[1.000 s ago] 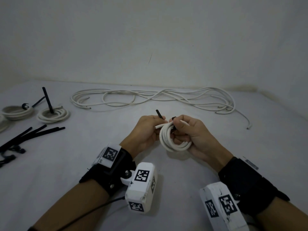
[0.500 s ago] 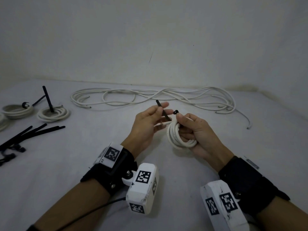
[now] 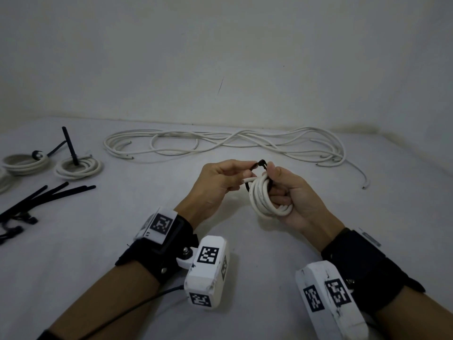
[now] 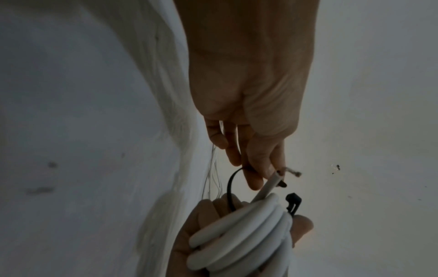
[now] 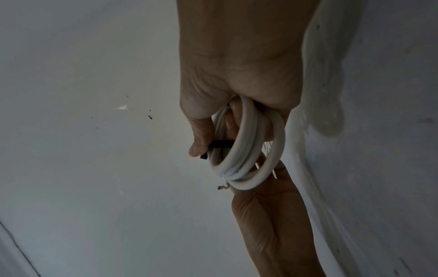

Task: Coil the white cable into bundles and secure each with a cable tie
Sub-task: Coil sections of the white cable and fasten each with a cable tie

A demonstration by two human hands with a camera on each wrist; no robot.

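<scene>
A small coil of white cable (image 3: 263,200) is gripped in my right hand (image 3: 274,182), fingers curled through its loops, thumb on top. A black cable tie (image 4: 231,187) loops under the coil; its head (image 4: 293,203) sticks up by the right thumb. My left hand (image 3: 250,168) pinches the tie's tail between thumb and fingers, its tip close to the head. The coil's cut end (image 4: 267,187) pokes out toward the left fingers. The right wrist view shows the coil (image 5: 249,150) with the tie (image 5: 220,144) crossing under the thumb.
A long loose run of white cable (image 3: 220,146) lies along the back by the wall. Two tied bundles (image 3: 78,166) (image 3: 24,163) sit at the far left. Spare black ties (image 3: 44,195) lie in a heap at the left edge.
The tie's tail stood upright between my hands; my left hand has bent it over to the tie's head by my right thumb. The coil has turned more upright.
</scene>
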